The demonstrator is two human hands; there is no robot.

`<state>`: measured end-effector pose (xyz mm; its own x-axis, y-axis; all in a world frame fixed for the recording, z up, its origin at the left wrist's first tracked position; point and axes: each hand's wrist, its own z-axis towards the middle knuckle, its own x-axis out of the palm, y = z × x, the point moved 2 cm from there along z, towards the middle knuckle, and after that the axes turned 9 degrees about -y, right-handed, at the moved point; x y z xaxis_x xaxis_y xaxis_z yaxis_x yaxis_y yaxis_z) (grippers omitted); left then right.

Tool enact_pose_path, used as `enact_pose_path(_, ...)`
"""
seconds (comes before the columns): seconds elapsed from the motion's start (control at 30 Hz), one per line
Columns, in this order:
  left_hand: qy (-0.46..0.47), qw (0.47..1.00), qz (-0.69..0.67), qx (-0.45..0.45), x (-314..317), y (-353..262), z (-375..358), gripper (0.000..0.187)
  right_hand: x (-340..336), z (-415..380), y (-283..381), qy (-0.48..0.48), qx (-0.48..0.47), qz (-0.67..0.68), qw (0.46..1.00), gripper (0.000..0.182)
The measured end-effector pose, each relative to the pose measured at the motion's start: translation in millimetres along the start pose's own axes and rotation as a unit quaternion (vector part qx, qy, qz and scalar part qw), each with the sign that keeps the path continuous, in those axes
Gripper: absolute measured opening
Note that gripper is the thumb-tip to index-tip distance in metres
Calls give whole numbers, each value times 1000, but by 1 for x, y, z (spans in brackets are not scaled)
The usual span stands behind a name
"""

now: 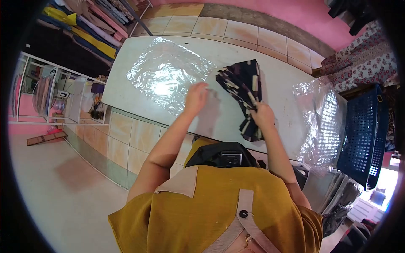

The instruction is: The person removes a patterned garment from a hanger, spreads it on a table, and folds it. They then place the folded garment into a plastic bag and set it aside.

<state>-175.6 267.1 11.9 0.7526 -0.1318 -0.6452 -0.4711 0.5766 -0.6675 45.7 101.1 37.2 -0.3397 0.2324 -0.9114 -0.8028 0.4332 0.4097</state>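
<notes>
A dark patterned cloth [240,86] lies bunched on the white table [228,48], narrowed at its middle where my right hand [264,116] grips it. My left hand [197,98] is at the right edge of a clear, shiny plastic sheet [164,74], its fingers bent together; whether they pinch the plastic is too small to make out. The cloth lies to the right of my left hand, apart from it.
More clear plastic [320,122] lies at the table's right end, beside a blue perforated basket [363,135]. Hanging clothes [84,25] are at the upper left, above a white-framed shelf [78,101]. Floral fabric [363,59] hangs at the upper right.
</notes>
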Motion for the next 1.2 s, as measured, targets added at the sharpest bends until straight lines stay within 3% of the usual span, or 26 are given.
enact_pose_path(0.03,-29,998,63,5,-18,17,0,37,-5,0,-7,7,-4,19,1000,33)
enact_pose_path(0.1,16,976,215,10,-45,42,-9,52,-12,-6,-23,11,-12,25,1000,30)
enact_pose_path(0.13,11,977,213,8,-55,54,-15,52,-16,-9,-29,16,-19,32,999,27)
enact_pose_path(0.2,94,970,223,10,-64,75,-28,61,-26,-16,-37,23,-31,45,998,25)
enact_pose_path(0.37,143,979,146,-20,-71,103,-35,47,-51,-25,-15,43,-61,87,993,22)
enact_pose_path(0.53,156,984,35,-73,-85,106,-31,47,-64,-19,40,54,-91,107,989,22)
enact_pose_path(0.63,213,976,30,-36,-83,114,-36,47,-70,-12,81,36,-152,134,979,20)
enact_pose_path(0.73,196,977,-47,-71,-89,115,-37,44,-73,-6,126,44,-193,132,971,18)
enact_pose_path(0.8,174,978,-71,-89,-93,127,-39,44,-57,-4,142,55,-258,138,955,25)
enact_pose_path(0.87,190,906,-313,-211,-87,157,-38,45,-37,-6,156,89,-290,113,946,54)
enact_pose_path(0.9,193,791,-482,-323,-94,155,-31,46,-28,-8,163,115,-291,106,944,51)
enact_pose_path(0.93,197,791,-483,-322,-102,144,-22,46,-19,-10,170,143,-292,99,940,48)
enact_pose_path(0.97,158,815,-465,-309,-111,128,-12,47,-2,-12,166,174,-282,101,938,37)
enact_pose_path(1.0,118,837,-445,-294,-123,114,-3,48,12,-14,163,172,-279,100,939,37)
enact_pose_path(1.03,154,872,-376,-274,-134,104,3,51,24,-15,160,186,-271,102,939,33)
enact_pose_path(1.1,170,877,-370,-254,-134,108,1,51,37,-16,157,215,-234,89,944,29)
enact_pose_path(1.2,187,887,-365,-209,-136,119,-4,52,31,-8,156,169,-179,109,963,26)
